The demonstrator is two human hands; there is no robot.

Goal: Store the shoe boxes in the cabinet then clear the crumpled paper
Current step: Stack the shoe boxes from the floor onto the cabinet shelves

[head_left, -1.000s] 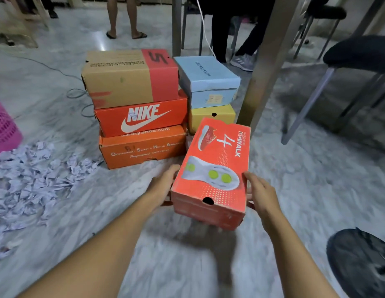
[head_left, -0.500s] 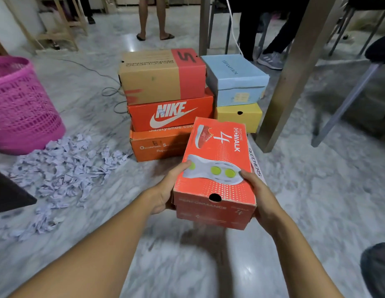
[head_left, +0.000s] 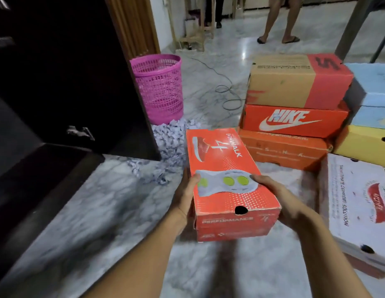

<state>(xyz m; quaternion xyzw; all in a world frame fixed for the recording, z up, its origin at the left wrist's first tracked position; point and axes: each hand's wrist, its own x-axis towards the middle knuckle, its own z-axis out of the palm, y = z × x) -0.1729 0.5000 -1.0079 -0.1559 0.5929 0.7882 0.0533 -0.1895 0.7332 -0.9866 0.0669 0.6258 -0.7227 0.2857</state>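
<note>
In the head view, both hands held a red shoe box (head_left: 228,179) in front of the person, between the dark cabinet (head_left: 58,72) on the left and the stacked boxes on the right. Its lid faced up and read "GOWALK 4", with a printed shoe and a pale sole with green dots. The near short end read "PERFORMANCE" below a round hole. The box's long axis ran away from the person, and the far end leaned a little to the left.

The left hand (head_left: 185,198) gripped the left long side with the thumb on the lid; its other fingers were hidden behind the box. The right hand (head_left: 281,203) gripped the right side, thumb on the lid and fingers curled round the lower edge.

To the right, a brown and red box (head_left: 294,80) marked with a large "S" lay on a red "NIKE" box (head_left: 294,120), which lay on an orange box (head_left: 281,150) whose print was too blurred to read. Beside that stack, a light blue box (head_left: 372,87) sat on a yellow box (head_left: 365,143). Nearer, a white box (head_left: 359,203) read "THE ULTIMATE COMFORT SOLUTION".

Crumpled paper (head_left: 170,143) lay heaped on the marble floor (head_left: 101,201) at the foot of a pink basket (head_left: 159,87), just beside the cabinet.
</note>
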